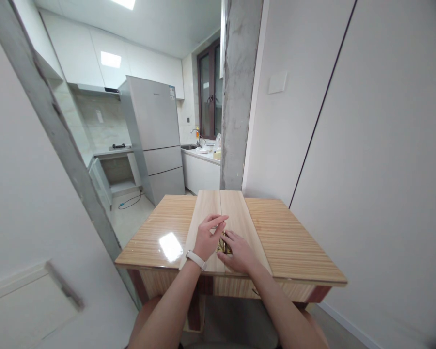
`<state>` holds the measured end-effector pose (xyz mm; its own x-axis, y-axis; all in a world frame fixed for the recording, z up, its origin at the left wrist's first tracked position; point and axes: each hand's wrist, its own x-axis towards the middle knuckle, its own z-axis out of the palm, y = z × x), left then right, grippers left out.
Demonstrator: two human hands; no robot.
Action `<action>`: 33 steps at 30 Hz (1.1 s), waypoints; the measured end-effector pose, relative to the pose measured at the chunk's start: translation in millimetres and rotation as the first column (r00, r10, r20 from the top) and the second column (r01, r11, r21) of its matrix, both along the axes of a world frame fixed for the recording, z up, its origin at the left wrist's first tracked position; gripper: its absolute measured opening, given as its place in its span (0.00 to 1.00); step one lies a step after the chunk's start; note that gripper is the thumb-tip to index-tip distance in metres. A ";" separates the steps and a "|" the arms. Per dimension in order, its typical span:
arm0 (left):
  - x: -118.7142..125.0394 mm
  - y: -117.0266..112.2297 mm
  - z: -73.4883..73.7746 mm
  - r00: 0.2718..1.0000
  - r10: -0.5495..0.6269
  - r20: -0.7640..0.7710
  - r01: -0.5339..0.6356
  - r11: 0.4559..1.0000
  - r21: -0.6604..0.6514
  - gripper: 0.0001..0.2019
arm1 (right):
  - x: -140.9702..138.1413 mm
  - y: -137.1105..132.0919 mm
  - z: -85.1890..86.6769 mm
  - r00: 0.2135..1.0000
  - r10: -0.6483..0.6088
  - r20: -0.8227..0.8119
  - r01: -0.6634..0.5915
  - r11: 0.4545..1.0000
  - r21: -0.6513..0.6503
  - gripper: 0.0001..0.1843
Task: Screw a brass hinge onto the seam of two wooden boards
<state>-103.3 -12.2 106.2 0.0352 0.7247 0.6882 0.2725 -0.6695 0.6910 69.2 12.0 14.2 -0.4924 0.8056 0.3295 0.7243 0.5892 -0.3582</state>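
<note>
Both of my hands meet over the light middle strip of a wooden table (287, 237). A small dark-and-gold object (223, 245) lies on the table between them; what it is cannot be made out. My left hand (208, 237), with a white band at the wrist, is curled with its fingers bent over the object from the left. My right hand (238, 252) lies low on the table, its fingers pressed against the object from the right. Most of the object is hidden by the fingers.
A grey concrete pillar (238, 97) stands behind the table's far edge, with a white wall to the right. Beyond on the left are a silver fridge (156, 135), a counter with a sink (199, 152) and a cable on the floor (129, 201).
</note>
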 end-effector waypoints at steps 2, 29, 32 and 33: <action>0.3 0.1 0.0 1.000 -0.018 0.002 0.018 1.000 -0.003 0.13 | 0.0 0.5 -0.3 1.000 -0.004 0.000 0.004 1.000 -0.007 0.37; -4.1 0.3 1.3 0.999 0.027 -0.041 -0.027 0.999 0.020 0.12 | 1.1 1.4 -2.9 1.000 -0.022 -0.002 0.022 1.000 -0.017 0.39; -5.0 2.4 -1.0 0.999 0.041 -0.008 -0.041 0.999 0.034 0.11 | 1.2 1.8 -3.1 1.000 -0.024 0.001 0.024 0.999 -0.030 0.39; -5.1 3.0 -1.9 1.000 0.028 0.009 -0.028 0.999 0.027 0.11 | 1.2 1.8 -2.9 1.000 -0.025 0.003 0.025 0.999 -0.035 0.39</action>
<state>-108.4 -9.2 104.3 0.0093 0.7063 0.7078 0.2859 -0.6802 0.6750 70.4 13.7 11.3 -0.4727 0.8285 0.3002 0.7394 0.5582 -0.3764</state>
